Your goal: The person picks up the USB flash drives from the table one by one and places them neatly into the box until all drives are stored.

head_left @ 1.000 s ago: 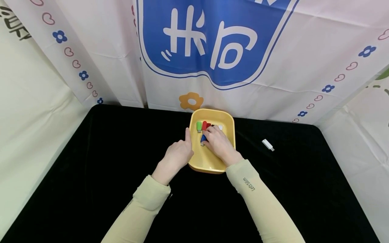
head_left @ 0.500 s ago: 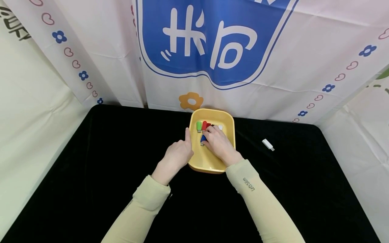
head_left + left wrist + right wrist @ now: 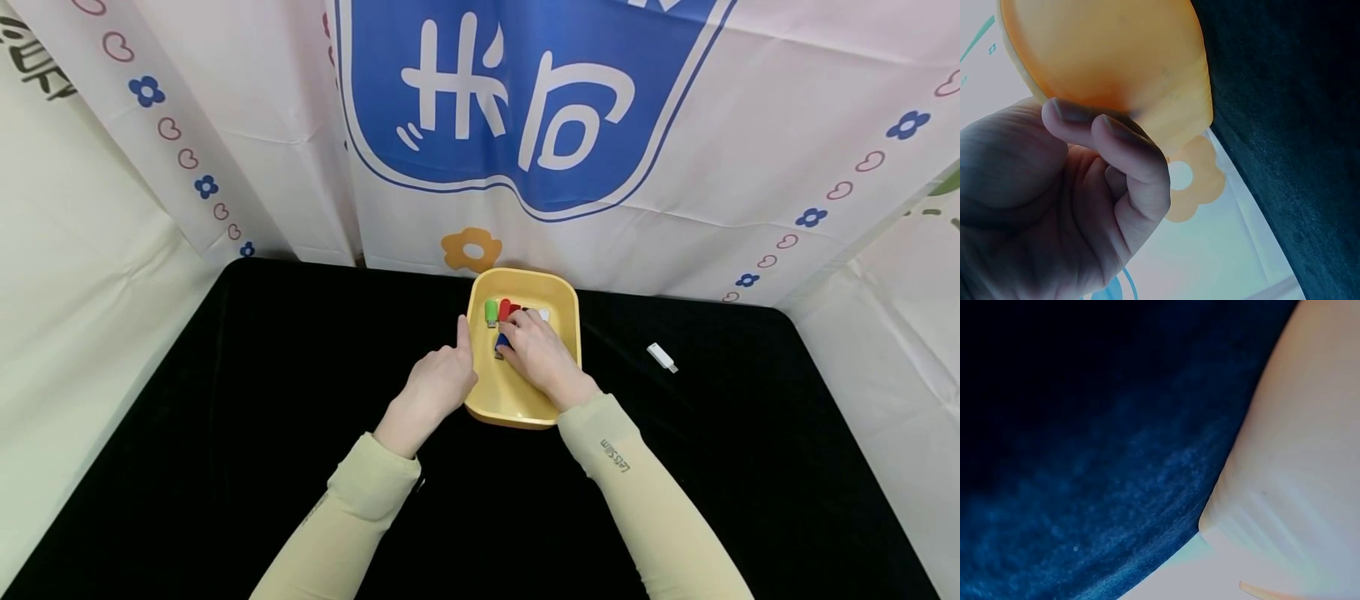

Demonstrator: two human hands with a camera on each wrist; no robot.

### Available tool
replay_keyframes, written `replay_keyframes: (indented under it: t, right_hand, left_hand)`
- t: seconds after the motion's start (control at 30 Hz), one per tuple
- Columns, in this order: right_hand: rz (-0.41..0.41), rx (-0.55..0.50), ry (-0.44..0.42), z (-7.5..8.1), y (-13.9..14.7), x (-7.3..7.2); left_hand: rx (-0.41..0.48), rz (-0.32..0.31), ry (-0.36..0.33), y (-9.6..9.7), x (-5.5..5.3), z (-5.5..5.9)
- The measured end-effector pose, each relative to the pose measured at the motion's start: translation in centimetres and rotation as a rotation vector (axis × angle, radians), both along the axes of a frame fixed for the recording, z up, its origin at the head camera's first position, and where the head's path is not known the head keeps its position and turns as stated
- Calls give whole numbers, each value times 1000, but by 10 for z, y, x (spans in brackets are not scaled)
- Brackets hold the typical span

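A yellow tray [image 3: 512,398] sits at the middle back of the black cloth. It holds several USB sticks: green [image 3: 491,312], red [image 3: 505,309], black [image 3: 528,312] and white [image 3: 544,315] in a row at its far end. My right hand [image 3: 537,351] reaches into the tray and its curled fingertips pinch a blue stick [image 3: 501,341], which they mostly hide. My left hand [image 3: 439,380] holds the tray's left side, thumb along the rim. In the left wrist view its curled fingers [image 3: 1129,156] press against the tray's outer wall [image 3: 1116,56].
A lone white USB stick [image 3: 662,357] lies on the black cloth [image 3: 225,400] to the right of the tray. Printed curtains [image 3: 525,125] close off the back and both sides. The right wrist view gives only blurred black cloth [image 3: 1085,456] and a pale surface.
My right fingertips have closed a little more over the blue stick, so less of it shows. The left hand and the tray have stayed where they were.
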State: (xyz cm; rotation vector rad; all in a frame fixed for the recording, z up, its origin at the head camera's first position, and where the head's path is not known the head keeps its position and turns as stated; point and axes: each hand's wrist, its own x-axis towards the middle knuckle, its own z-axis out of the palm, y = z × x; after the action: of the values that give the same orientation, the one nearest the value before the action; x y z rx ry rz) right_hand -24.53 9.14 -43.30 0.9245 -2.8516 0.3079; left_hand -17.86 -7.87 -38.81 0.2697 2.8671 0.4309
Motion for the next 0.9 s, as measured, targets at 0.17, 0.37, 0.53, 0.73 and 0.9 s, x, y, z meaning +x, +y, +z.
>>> replay_keyframes:
  t: [0.17, 0.37, 0.53, 0.73, 0.9]
  right_hand:
    - [11, -52, 24, -1, 0, 0]
    - [18, -128, 78, -1, 1, 0]
    - [35, -195, 132, 0, 1, 0]
    - [33, -235, 158, 1, 1, 0]
    - [26, -231, 153, 2, 1, 0]
  left_hand:
    - [-7, 8, -5, 1, -1, -1]
    - [-17, 16, -10, 2, -2, -2]
    - [-21, 12, -2, 2, -2, -3]
    - [-20, 6, 14, 2, -1, -2]
    - [-24, 6, 12, 2, -1, -2]
